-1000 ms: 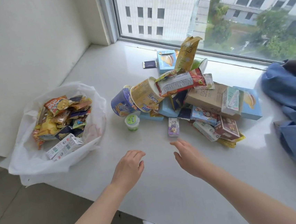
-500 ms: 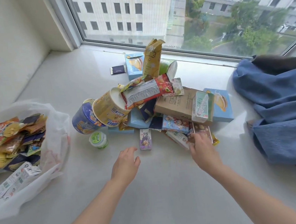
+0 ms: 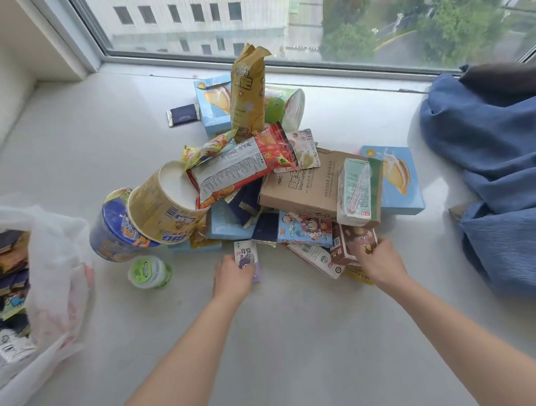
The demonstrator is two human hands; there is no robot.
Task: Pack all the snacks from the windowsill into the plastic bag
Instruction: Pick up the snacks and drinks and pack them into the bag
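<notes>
A heap of snacks lies on the white windowsill: a yellow cup, a blue cup, a red packet, a brown carton, several boxes. My left hand grips a small purple carton at the heap's near edge. My right hand grips a brown chocolate carton at the heap's front right. The white plastic bag sits open at the far left, holding several packets.
A small green-lidded tub stands between the bag and the heap. A dark blue packet lies alone near the window. A blue cloth is bunched at the right. The window frame runs along the back.
Both hands have reached forward from the bare sill: the left has taken hold of the purple carton, the right of the brown carton. The view has swung right, pushing the bag to the edge.
</notes>
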